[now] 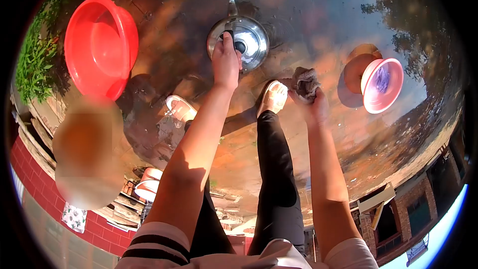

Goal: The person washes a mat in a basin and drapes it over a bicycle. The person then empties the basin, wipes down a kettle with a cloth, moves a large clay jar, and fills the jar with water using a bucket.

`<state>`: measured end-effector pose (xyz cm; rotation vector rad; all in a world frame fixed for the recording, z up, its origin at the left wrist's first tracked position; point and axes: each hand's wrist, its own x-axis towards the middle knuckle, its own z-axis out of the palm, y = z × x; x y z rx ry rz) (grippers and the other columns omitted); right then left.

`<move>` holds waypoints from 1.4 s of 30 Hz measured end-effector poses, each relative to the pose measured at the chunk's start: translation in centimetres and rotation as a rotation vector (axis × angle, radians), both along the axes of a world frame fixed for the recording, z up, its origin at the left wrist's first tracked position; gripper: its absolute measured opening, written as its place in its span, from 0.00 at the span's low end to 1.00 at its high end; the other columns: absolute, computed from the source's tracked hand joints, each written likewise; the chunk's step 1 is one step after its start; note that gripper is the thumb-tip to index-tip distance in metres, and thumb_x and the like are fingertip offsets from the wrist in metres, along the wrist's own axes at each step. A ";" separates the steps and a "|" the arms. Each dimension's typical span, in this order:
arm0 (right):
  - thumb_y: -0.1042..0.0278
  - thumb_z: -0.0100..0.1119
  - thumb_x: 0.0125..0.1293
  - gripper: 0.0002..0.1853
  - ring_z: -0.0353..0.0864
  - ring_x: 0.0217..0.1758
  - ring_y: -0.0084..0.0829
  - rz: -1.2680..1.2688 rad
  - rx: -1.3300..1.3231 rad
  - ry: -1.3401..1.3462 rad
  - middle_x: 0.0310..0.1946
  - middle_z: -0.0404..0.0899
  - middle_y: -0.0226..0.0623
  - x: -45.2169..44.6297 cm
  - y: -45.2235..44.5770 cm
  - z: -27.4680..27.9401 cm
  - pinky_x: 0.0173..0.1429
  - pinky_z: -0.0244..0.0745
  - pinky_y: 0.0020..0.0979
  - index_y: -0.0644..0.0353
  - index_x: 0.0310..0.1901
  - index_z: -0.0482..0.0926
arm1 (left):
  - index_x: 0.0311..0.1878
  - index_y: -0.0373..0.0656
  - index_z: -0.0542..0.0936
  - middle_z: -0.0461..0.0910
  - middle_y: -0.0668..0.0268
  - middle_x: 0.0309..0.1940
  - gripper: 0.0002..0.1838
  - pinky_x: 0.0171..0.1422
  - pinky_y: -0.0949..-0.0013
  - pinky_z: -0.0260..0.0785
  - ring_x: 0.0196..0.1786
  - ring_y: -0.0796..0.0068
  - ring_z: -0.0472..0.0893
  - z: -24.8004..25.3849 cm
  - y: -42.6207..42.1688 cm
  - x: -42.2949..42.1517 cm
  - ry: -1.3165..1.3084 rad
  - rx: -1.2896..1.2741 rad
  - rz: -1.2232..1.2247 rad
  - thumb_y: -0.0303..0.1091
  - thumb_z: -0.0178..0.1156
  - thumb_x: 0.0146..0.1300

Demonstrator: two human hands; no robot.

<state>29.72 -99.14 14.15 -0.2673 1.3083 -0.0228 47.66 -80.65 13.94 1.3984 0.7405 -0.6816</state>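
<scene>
And here is the left hand, out in front of the person, its fingers closed on the dark handle of the kettle. The kettle is shiny metal, with a black knob on its lid, and its spout points away from the person, pale at the tip. Whether its base touches the ground or hangs just above it, I cannot tell. Over to the right hand: its fingers are holding the rag, a crumpled, greyish-brown bunch that sits just beside the right shoe in this view and well apart from the kettle. Both arms reach forward, the left one passing over the left leg, and the left shoe shows between the left forearm and the big red tub. That tub lies out to the left, tilted in the view, near some leafy green plants. Away on the right there's the pink basin, with something purple inside it, and a round brown shape right behind its rim. The ground looks wet, shining with reflections across the far side. Down at the lower left, a large blurred patch hides whatever is there, with a floral cloth below it against the red wall.
</scene>
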 end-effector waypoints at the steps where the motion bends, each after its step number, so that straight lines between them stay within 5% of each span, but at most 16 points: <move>1: 0.63 0.33 0.68 0.20 0.72 0.56 0.40 0.146 -0.105 -0.111 0.52 0.71 0.45 0.1 0.1 -1.9 0.55 0.73 0.43 0.63 0.55 0.68 | 0.35 0.47 0.67 0.63 0.72 0.14 0.17 0.16 0.78 0.55 0.14 0.84 0.62 -0.7 -0.1 0.5 0.001 -0.014 0.061 0.52 0.44 0.69; 6: 0.65 0.46 0.65 0.19 0.79 0.46 0.34 0.450 -0.413 0.061 0.43 0.76 0.42 6.4 4.6 -7.3 0.47 0.77 0.31 0.66 0.55 0.69 | 0.30 0.47 0.65 0.59 0.72 0.12 0.22 0.19 0.75 0.53 0.14 0.80 0.59 -6.5 2.2 0.8 0.089 0.018 0.136 0.57 0.43 0.67; 8: 0.63 0.48 0.65 0.23 0.76 0.51 0.38 0.797 -0.614 0.045 0.48 0.74 0.46 8.6 8.1 -7.6 0.53 0.72 0.35 0.67 0.59 0.65 | 0.28 0.48 0.65 0.58 0.73 0.12 0.23 0.19 0.75 0.52 0.14 0.80 0.58 -7.2 3.2 0.0 0.048 -0.002 0.126 0.58 0.43 0.67; 10: 0.59 0.49 0.66 0.27 0.70 0.57 0.45 1.166 -1.447 -0.068 0.54 0.70 0.52 7.9 12.2 -15.4 0.62 0.63 0.39 0.65 0.62 0.62 | 0.27 0.48 0.65 0.55 0.74 0.11 0.24 0.19 0.75 0.49 0.13 0.81 0.56 -7.6 4.1 0.4 0.106 0.018 0.141 0.60 0.41 0.67; 13: 0.55 0.49 0.65 0.28 0.62 0.63 0.50 1.009 -1.482 -0.027 0.60 0.64 0.54 11.8 12.6 -18.0 0.67 0.54 0.39 0.64 0.62 0.63 | 0.26 0.49 0.64 0.55 0.75 0.10 0.26 0.19 0.75 0.48 0.12 0.81 0.55 -9.1 6.3 0.9 0.090 -0.105 0.081 0.62 0.37 0.67; 17: 0.46 0.52 0.58 0.32 0.71 0.58 0.45 1.463 -1.102 -0.245 0.54 0.72 0.52 20.7 8.4 -18.9 0.63 0.62 0.35 0.61 0.59 0.69 | 0.25 0.49 0.63 0.54 0.75 0.10 0.27 0.19 0.75 0.47 0.12 0.81 0.52 -11.2 7.8 0.8 0.051 -0.131 0.077 0.63 0.36 0.67; 20: 0.42 0.53 0.53 0.35 0.76 0.53 0.42 1.563 -0.738 -0.366 0.50 0.76 0.51 24.9 7.8 -22.0 0.59 0.67 0.34 0.59 0.58 0.71 | 0.25 0.49 0.63 0.54 0.75 0.10 0.28 0.19 0.75 0.46 0.11 0.81 0.52 -12.1 7.7 1.1 0.085 -0.095 0.126 0.64 0.37 0.66; 24: 0.44 0.55 0.56 0.35 0.77 0.51 0.36 1.016 -0.584 -0.196 0.50 0.76 0.48 19.4 7.1 -23.0 0.56 0.69 0.31 0.63 0.59 0.68 | 0.24 0.49 0.63 0.54 0.76 0.10 0.27 0.20 0.76 0.46 0.12 0.82 0.53 -12.3 7.8 1.6 0.085 -0.110 0.142 0.64 0.37 0.66; 27: 0.50 0.50 0.63 0.33 0.70 0.57 0.29 0.486 -0.436 -0.081 0.55 0.71 0.43 11.8 10.3 -22.1 0.61 0.62 0.28 0.68 0.62 0.61 | 0.24 0.49 0.63 0.54 0.76 0.10 0.27 0.20 0.76 0.46 0.12 0.82 0.54 -12.0 7.6 1.5 0.100 -0.096 0.142 0.64 0.38 0.66; 29: 0.46 0.41 0.67 0.32 0.61 0.64 0.31 0.140 -0.203 -0.040 0.61 0.64 0.39 7.8 14.4 -23.3 0.67 0.55 0.31 0.63 0.64 0.60 | 0.24 0.49 0.63 0.53 0.76 0.10 0.27 0.20 0.76 0.46 0.13 0.82 0.54 -12.0 7.6 1.6 0.100 -0.097 0.144 0.64 0.38 0.66; 30: 0.45 0.37 0.68 0.27 0.68 0.58 0.30 0.000 -0.108 0.003 0.57 0.69 0.34 8.5 15.4 -21.0 0.63 0.62 0.33 0.53 0.61 0.64 | 0.24 0.49 0.63 0.53 0.75 0.10 0.27 0.20 0.76 0.47 0.13 0.81 0.54 -11.8 7.4 1.7 0.093 -0.101 0.129 0.64 0.38 0.66; 32: 0.42 0.36 0.67 0.27 0.73 0.51 0.32 -0.072 -0.012 0.034 0.49 0.74 0.35 9.6 14.9 -21.1 0.56 0.69 0.35 0.54 0.55 0.69 | 0.24 0.49 0.62 0.54 0.75 0.11 0.27 0.20 0.76 0.47 0.13 0.81 0.54 -11.6 7.3 1.7 0.087 -0.099 0.094 0.64 0.38 0.66; 35: 0.41 0.34 0.67 0.26 0.77 0.43 0.32 0.238 0.058 0.012 0.39 0.75 0.34 12.2 10.4 -22.1 0.47 0.74 0.36 0.55 0.49 0.71 | 0.25 0.49 0.62 0.54 0.74 0.11 0.27 0.20 0.76 0.48 0.13 0.81 0.55 -11.4 7.4 1.9 0.119 -0.154 0.082 0.64 0.38 0.66; 38: 0.46 0.34 0.68 0.24 0.78 0.40 0.35 0.665 -0.075 0.037 0.40 0.76 0.35 12.8 7.8 -24.2 0.49 0.73 0.35 0.56 0.51 0.70 | 0.25 0.48 0.62 0.55 0.74 0.11 0.27 0.20 0.76 0.50 0.14 0.80 0.56 -11.0 7.0 1.2 0.090 -0.132 0.064 0.63 0.38 0.66; 42: 0.47 0.37 0.67 0.29 0.70 0.55 0.42 0.994 -0.320 0.102 0.54 0.72 0.48 12.9 7.1 -22.4 0.61 0.61 0.36 0.67 0.55 0.69 | 0.26 0.47 0.63 0.59 0.73 0.12 0.25 0.21 0.75 0.53 0.14 0.80 0.59 -9.1 4.1 0.4 -0.074 -0.039 -0.065 0.59 0.39 0.68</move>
